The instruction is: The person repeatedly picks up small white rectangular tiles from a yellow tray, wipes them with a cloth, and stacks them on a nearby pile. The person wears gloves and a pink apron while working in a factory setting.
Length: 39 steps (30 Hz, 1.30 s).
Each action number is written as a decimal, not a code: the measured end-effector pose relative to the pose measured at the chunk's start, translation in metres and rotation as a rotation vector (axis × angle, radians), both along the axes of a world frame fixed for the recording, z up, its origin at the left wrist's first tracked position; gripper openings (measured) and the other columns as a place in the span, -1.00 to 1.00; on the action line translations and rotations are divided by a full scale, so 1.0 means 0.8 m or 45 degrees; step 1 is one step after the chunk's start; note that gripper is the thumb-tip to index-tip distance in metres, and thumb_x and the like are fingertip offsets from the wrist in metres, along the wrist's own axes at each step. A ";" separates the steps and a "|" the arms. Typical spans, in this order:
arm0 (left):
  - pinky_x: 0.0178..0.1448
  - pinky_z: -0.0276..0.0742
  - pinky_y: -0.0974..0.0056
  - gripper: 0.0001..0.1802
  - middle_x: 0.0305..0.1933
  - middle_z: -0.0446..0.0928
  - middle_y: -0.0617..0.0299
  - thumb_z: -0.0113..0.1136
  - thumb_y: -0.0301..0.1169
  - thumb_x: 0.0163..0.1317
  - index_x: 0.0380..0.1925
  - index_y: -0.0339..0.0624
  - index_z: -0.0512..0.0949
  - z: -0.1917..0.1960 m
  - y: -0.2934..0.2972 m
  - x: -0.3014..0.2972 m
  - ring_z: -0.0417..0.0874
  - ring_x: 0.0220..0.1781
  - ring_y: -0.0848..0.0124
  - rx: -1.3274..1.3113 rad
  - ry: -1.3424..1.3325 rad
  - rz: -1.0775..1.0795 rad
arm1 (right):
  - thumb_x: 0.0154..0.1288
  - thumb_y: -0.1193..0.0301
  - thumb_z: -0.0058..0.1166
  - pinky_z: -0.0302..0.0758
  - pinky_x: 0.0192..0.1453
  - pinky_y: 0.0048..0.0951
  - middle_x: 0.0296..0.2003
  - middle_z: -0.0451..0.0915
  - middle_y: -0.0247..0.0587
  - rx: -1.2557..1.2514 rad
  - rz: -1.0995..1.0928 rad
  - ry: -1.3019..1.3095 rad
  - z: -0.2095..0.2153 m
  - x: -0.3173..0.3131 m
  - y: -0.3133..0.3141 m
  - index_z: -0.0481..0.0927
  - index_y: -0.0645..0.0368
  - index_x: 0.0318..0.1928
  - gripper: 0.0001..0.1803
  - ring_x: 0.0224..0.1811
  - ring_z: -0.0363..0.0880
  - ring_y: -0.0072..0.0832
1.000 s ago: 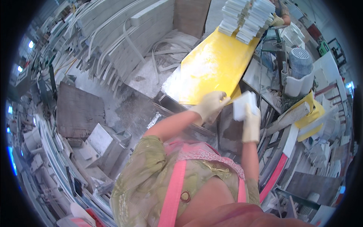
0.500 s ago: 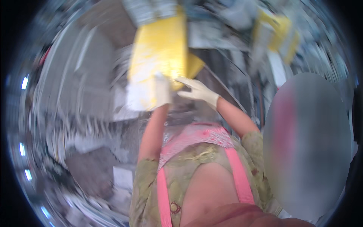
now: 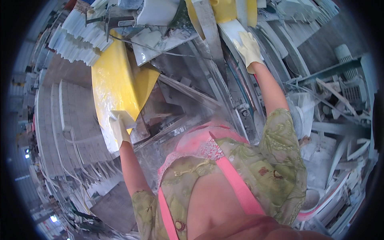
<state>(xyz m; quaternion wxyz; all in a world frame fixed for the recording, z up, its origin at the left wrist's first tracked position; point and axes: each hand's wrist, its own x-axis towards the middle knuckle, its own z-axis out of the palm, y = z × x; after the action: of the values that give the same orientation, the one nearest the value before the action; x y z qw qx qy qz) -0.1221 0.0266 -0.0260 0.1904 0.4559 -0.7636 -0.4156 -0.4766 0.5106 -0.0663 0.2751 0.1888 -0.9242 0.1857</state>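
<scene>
Both my hands wear cream gloves. My left hand (image 3: 119,131) is closed round a small pale rectangular block (image 3: 127,117), at the near end of a yellow plastic-like covering (image 3: 116,78). White dust and a wet-looking shine lie over that yellow surface. Out to the far right, my right hand (image 3: 249,48) rests with fingers spread on a long white strip (image 3: 231,31), touching its top near the edge. Another yellow cover (image 3: 223,11) drapes beyond that strip, between grey upright bars.
Stacked grey-white slabs (image 3: 66,124) stand at the left, with a bundle of white strips (image 3: 76,38) behind them. A dark brown board (image 3: 116,208) lies lower left. Metal rails (image 3: 244,88) run beneath my right arm. A white basket-like crate (image 3: 353,92) sits at the right.
My hands were close together at the yellow covering; now they are wide apart. The right hand has reached far to the right onto the white strip. My view has swung right.
</scene>
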 end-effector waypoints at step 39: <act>0.25 0.43 0.07 -0.48 0.07 0.62 -0.17 0.04 -0.17 0.31 0.10 -0.39 0.46 -0.002 0.002 -0.014 0.65 0.12 0.00 -0.189 -0.181 -0.047 | -0.06 0.34 0.48 0.07 0.62 -0.06 0.52 0.18 -0.02 0.786 0.030 -0.549 0.009 0.228 0.138 0.15 0.06 0.54 0.12 0.59 0.09 -0.12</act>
<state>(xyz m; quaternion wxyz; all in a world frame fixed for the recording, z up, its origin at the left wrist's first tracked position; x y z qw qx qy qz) -0.1333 0.0283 -0.0276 0.1613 0.4546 -0.8121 -0.3282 -0.2939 0.6214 -0.0593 0.0020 0.2301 -0.9711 -0.0629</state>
